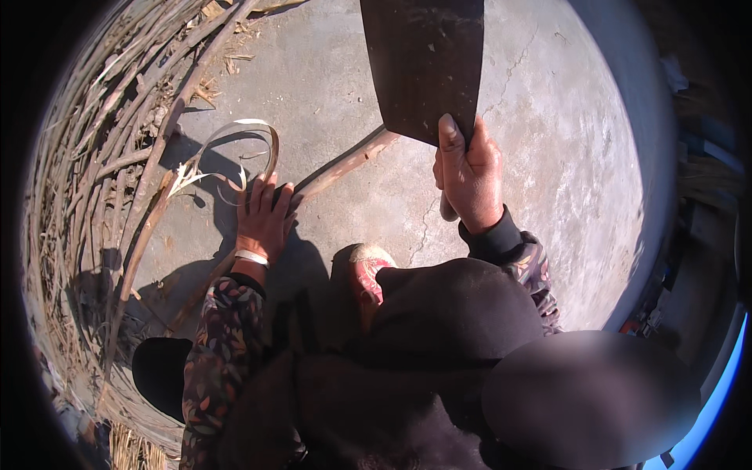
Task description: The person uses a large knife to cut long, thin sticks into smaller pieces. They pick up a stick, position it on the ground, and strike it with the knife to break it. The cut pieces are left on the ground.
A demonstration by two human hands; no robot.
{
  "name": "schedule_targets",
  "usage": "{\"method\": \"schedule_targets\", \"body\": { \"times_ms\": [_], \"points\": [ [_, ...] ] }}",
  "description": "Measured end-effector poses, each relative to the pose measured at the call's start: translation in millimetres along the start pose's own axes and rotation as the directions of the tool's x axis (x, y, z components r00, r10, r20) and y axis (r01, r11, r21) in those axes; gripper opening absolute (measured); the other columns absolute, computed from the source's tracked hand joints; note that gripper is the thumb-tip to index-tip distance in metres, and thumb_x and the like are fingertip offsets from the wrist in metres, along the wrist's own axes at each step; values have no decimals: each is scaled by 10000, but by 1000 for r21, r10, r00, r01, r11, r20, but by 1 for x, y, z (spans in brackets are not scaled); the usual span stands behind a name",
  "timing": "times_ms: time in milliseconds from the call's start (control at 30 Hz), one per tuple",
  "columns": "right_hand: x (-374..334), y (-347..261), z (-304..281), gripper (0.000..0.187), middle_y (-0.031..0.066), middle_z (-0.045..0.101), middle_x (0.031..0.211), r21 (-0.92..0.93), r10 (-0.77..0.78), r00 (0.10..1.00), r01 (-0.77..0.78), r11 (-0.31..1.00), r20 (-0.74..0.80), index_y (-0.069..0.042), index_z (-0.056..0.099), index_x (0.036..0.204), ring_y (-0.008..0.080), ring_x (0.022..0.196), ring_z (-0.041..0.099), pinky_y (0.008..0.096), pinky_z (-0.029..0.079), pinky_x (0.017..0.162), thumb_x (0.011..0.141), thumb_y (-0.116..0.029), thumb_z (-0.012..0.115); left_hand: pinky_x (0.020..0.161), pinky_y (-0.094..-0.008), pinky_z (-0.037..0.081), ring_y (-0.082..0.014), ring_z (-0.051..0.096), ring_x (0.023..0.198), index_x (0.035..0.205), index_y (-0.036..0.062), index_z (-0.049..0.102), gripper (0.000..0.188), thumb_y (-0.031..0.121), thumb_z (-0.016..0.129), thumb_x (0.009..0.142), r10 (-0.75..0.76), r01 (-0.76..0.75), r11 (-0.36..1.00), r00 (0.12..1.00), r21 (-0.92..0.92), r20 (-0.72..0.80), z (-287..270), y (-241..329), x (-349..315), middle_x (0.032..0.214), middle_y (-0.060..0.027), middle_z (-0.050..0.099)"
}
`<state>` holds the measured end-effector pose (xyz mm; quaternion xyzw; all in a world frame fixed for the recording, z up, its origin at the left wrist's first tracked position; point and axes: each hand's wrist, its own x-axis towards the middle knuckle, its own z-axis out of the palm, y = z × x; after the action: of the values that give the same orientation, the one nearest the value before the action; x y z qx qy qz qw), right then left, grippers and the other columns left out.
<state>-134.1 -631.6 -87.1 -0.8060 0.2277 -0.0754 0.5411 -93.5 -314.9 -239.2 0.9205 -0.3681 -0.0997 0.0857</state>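
Observation:
My right hand (475, 180) is closed round the handle of a cleaver (427, 66). Its wide, dark blade points away from me, and my thumb lies near the base of the blade. To the left, my left hand (262, 219) holds a peeled-looking wooden stick (348, 166) down by the ground, palm over it and fingers slightly apart. The stick runs under that hand, and its far end meets the blade's lower corner in the view; I cannot tell whether they touch. Beside my left fingertips curls a thin pale strip (270, 137), probably split wood or bark, with a frayed end.
A large heap of thin branches (117, 157) fills the left side. A longer branch (145, 227) lies along its edge. The concrete ground (540, 180) has cracks. My red and white shoe (370, 270) is between my arms. Dark clutter (701, 235) stands at the right rim.

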Motion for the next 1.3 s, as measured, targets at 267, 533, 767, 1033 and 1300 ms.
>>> {"method": "schedule_targets", "body": {
  "times_ms": [267,533,767,1033,1300],
  "points": [
    [-15,42,39,317,324,600,741,-488,186,981,-132,863,64,18,548,1035,504,762,591,520,486,636,960,-290,563,1144,-550,180,-291,226,1448,1431,196,396,585,330,607,902,-15,14,1000,998,9,68,-6,3,0,1518,-101,325],
    [6,-8,13,218,174,642,727,-159,13,999,-20,987,-40,13,573,1038,270,656,653,346,489,606,977,-196,590,1135,-544,199,-300,255,1434,1407,192,425,559,329,611,897,35,-35,999,999,-15,0,-1,-4,2,1504,-114,351],
    [-5,4,30,204,74,611,645,-296,-218,968,174,939,-121,-24,548,1000,194,536,596,331,480,524,1013,-226,525,1129,-528,210,-293,235,1444,1417,211,405,597,346,638,884,-14,14,1000,997,2,73,-2,-1,0,1516,-101,329],
    [-35,61,42,228,232,617,653,-615,49,982,76,785,184,-48,480,952,449,641,620,541,475,582,947,-267,543,1157,-516,203,-290,244,1439,1381,188,440,582,263,673,854,9,-19,994,995,106,102,-4,-1,1,1490,-96,339],
    [-71,69,44,432,219,662,819,-433,182,953,-62,899,241,-78,446,1315,426,744,643,493,510,635,921,-199,575,1125,-507,250,-321,342,1363,1334,141,460,568,376,671,863,-11,10,999,1000,36,19,-1,0,-1,1396,-114,421]
  ]
}}
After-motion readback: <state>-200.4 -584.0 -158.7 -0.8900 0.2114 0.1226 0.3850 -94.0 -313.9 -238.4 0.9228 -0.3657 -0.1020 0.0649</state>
